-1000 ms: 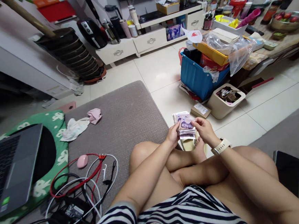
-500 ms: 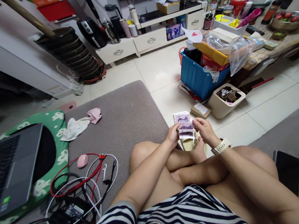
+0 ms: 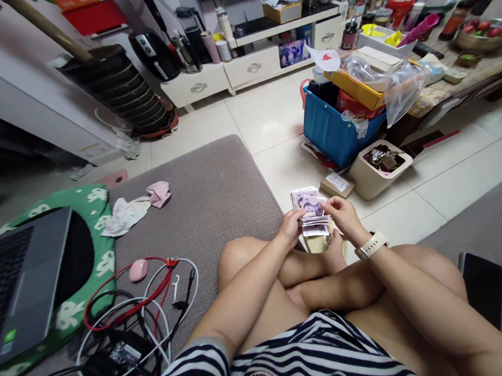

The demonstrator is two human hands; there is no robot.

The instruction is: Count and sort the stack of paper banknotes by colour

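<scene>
A folded stack of purple banknotes (image 3: 307,196) is gripped by my left hand (image 3: 291,226), its thumb lying over the notes. The uppermost banknote (image 3: 314,207) shows a portrait and tilts toward the right. My right hand (image 3: 342,211) pinches that note's right edge between thumb and fingers. Lower down, the folded-over ends of the stack jut out above my crossed legs and foot. My right wrist carries a watch with a pale strap (image 3: 372,245).
Left of me on the grey sofa lie a laptop (image 3: 23,275), tangled cables (image 3: 148,312), a pink mouse (image 3: 138,270) and small cloths (image 3: 127,214). A black phone (image 3: 482,288) is at my right. Ahead stand a beige bin (image 3: 370,181), a small carton (image 3: 336,185) and a blue box (image 3: 329,130).
The top banknote has turned from lying straight to a slant, with its portrait showing. My right hand has shifted slightly left with the note's edge. The folded lower ends hang differently.
</scene>
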